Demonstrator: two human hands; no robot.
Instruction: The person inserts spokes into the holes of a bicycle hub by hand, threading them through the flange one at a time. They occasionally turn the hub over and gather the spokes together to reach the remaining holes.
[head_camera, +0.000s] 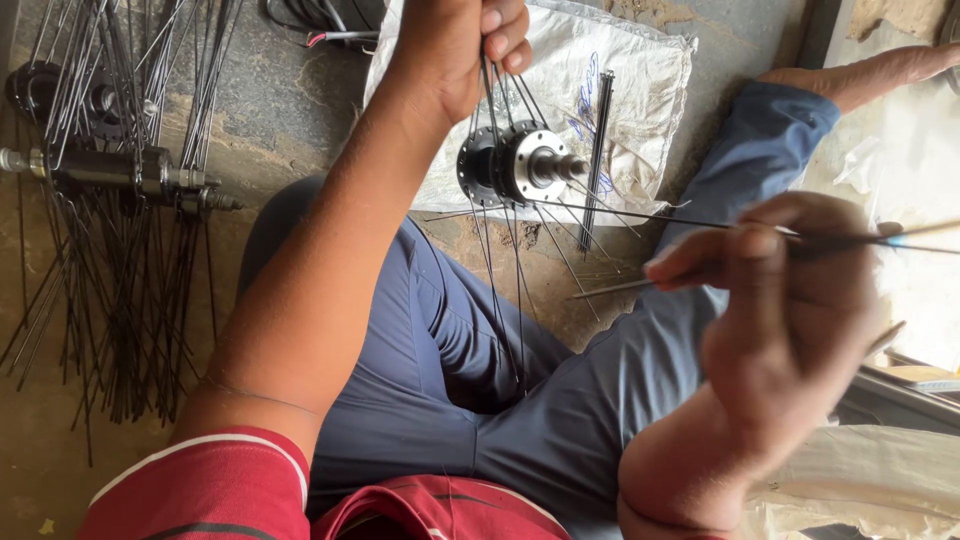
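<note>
1. The person sat on the floor with legs in blue trousers stretched forward, seen from above.
2. The left hand was raised near the top edge of the view, fingers pinched together around the upper ends of several thin black spokes.
3. A metal wheel hub hung from those spokes, above the gap between the knees, with more spokes trailing down from it over the trousers.
4. The right hand, blurred and close to the camera, was clamped on a single spoke that ran sideways towards the right edge.
5. Behind the hub lay a white sack on the concrete floor, with a small bundle of spokes resting on it.
6. At the left edge, a large heap of loose spokes and a dark axle assembly crowded the floor, well apart from the hub.
7. Open floor showed between that heap and the left leg.
</note>
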